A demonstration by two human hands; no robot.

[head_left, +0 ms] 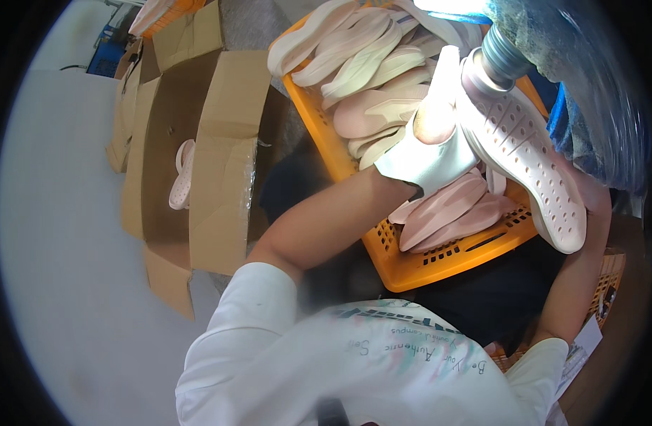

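My left hand (429, 153), in a white glove, grips a pink perforated shoe sole (532, 156) by its upper edge. The sole's toe end rests against a grey cylindrical wheel (498, 58) at the top right. My right forearm (589, 255) rises from the lower right and passes behind the sole's heel end. The sole hides the right hand, so I cannot see its fingers. Both hands are above an orange plastic crate (411, 273).
The orange crate holds several pink and cream soles (368, 64). To the left, an open cardboard box (226, 142) has one pale sole (182, 174) inside. A second orange crate's edge (610, 277) shows at the lower right. Grey floor lies on the left.
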